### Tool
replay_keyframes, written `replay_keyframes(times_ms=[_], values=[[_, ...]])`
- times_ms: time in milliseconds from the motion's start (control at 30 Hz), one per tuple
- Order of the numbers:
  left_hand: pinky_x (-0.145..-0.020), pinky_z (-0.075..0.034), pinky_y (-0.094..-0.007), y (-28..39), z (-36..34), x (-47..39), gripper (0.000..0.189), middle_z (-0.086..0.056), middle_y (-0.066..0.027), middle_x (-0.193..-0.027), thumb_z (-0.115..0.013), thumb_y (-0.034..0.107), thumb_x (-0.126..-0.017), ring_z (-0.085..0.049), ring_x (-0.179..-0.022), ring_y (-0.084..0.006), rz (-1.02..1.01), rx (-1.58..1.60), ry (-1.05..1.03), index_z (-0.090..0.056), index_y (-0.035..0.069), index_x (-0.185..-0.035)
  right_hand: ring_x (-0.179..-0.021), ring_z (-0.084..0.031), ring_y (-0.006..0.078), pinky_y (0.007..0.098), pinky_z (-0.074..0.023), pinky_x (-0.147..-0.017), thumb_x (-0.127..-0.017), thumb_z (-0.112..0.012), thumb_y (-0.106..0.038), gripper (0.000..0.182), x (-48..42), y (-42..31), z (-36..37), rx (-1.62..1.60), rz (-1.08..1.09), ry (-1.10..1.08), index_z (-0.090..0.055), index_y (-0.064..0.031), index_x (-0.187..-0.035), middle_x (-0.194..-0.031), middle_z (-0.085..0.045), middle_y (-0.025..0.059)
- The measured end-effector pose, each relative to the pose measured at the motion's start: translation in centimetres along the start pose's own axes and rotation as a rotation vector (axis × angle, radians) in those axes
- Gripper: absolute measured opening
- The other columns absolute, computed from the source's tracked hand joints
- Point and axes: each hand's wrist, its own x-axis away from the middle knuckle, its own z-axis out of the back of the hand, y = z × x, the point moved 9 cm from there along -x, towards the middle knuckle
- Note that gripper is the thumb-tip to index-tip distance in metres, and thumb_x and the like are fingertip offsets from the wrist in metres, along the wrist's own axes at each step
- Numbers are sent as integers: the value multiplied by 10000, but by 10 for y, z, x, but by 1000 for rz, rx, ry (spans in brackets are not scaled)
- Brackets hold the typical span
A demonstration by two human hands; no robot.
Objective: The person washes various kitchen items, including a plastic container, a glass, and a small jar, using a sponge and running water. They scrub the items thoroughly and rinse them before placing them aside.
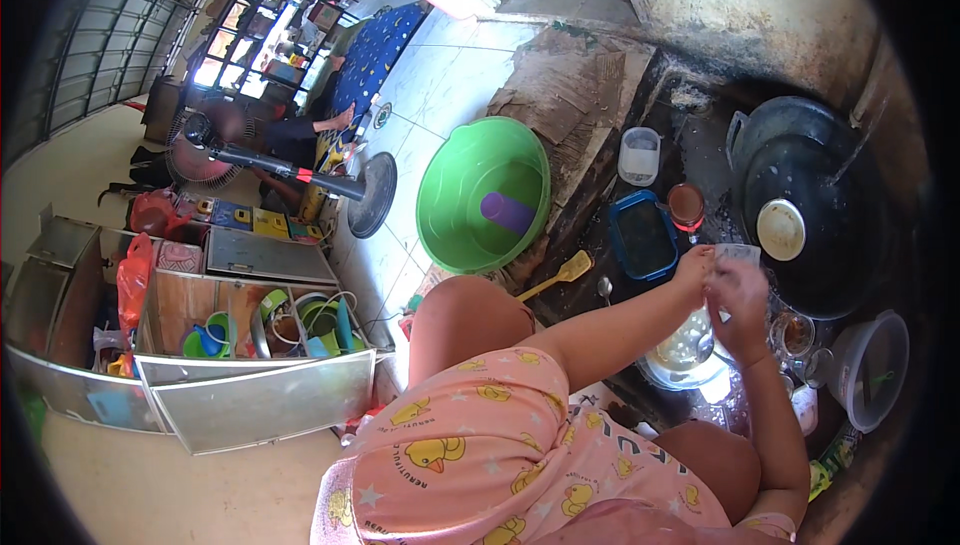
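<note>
My left hand (696,269) grips a small translucent container (739,252), perhaps plastic, by its near side. Blurred by motion, my right hand (739,301) is against the container, and its fingers cannot be made out well. Beneath the hands, a basin (675,372) holds cloudy liquid and what looks like a spoon or ladle. Left of my hands lie a blue-rimmed rectangular container (643,236), a jar with a reddish-brown lid (685,206) and a clear rectangular tub (640,156). A metal spoon (604,288) and a yellow slotted turner (574,267) rest on the dark wet floor.
A large green basin (450,207) with a purple cup (510,213) stands left. A big dark wok (817,245) bears a small pale bowl (781,230). Glasses (793,331) and a clear bucket (874,372) are right. A fan (277,162), a fallen cabinet (262,395) and a person's foot (337,121) appear farther left.
</note>
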Motion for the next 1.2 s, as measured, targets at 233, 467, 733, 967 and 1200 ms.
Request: replay_keyframes(times_ms=[233, 467, 733, 967, 1200], values=[[-621, -470, -267, 61, -78, 33, 129, -580, -55, -787, -498, 125, -865, -552, -652, -129, -422, -837, -151, -568, 57, -949, -957, -522, 184, 308, -401, -833, -889, -462, -219, 225, 51, 136, -12, -906, -1008, 420, -557, -43, -992, -1017, -551, 99], [-628, -441, -217, 108, -98, 57, 148, -551, -21, -780, -451, 154, -917, -525, -661, -78, -722, -280, -11, -541, 40, -947, -1025, -526, 211, 383, -407, -914, -918, -358, -327, 395, 63, 84, -55, -1949, -1195, 546, -400, -87, -1230, -1142, -527, 65], [-626, -444, -214, 80, -138, 92, 146, -557, -15, -772, -448, 121, -913, -536, -670, -60, -748, -771, -431, -539, 35, -987, -789, -594, 162, 264, -500, -646, -851, -485, -277, 284, 103, 120, -70, -1518, -1214, 68, -551, -84, -1050, -951, -600, 56], [-615, -457, -277, 68, -104, 65, 265, -602, -111, -765, -508, 86, -865, -575, -653, -137, -818, -1069, -131, -438, 78, -1120, -901, -533, 219, 294, -424, -791, -732, -456, 12, 196, 41, 108, -1, -734, -586, 80, -509, -33, -915, -984, -530, 105], [-576, -446, -233, 74, -107, 45, 160, -592, -50, -697, -569, 65, -833, -550, -629, -91, -606, -1037, -280, -564, 46, -992, -1101, -444, 328, 378, -329, -963, -673, -431, 12, 411, 70, 68, -25, -532, -463, -417, -518, -22, -1074, -1122, -496, 190]])
